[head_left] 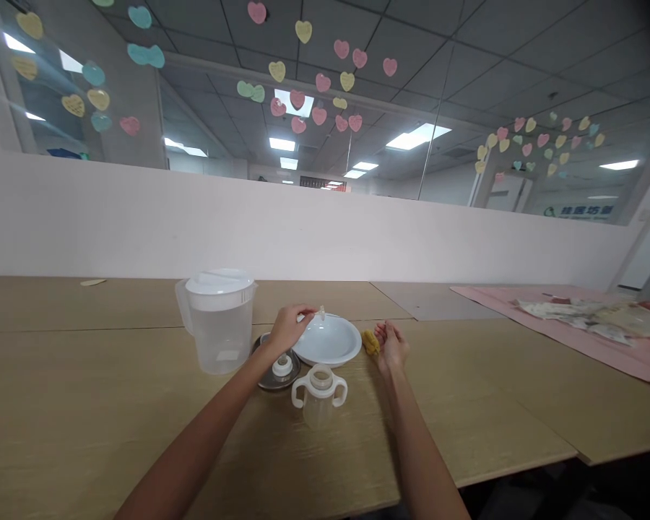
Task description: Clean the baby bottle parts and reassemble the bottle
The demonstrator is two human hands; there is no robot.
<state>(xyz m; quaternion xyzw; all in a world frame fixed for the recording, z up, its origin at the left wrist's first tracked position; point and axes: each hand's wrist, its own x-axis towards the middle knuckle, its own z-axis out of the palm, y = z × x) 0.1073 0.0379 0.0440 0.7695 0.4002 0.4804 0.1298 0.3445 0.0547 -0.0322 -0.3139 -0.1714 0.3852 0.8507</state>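
My left hand pinches a small clear piece above the far rim of a white bowl. Beside a small yellow item, right of the bowl, is my right hand, its fingers curled; whether they hold anything is too small to tell. In front of the bowl stands a clear bottle with two white handles and an open top. A round metal tray, partly behind my left wrist, bears a white ring-shaped cap.
A lidded clear pitcher stands left of the tray. At the far right, a pink cloth bears white and clear packets. A flat pale piece lies at the back left, near the white wall.
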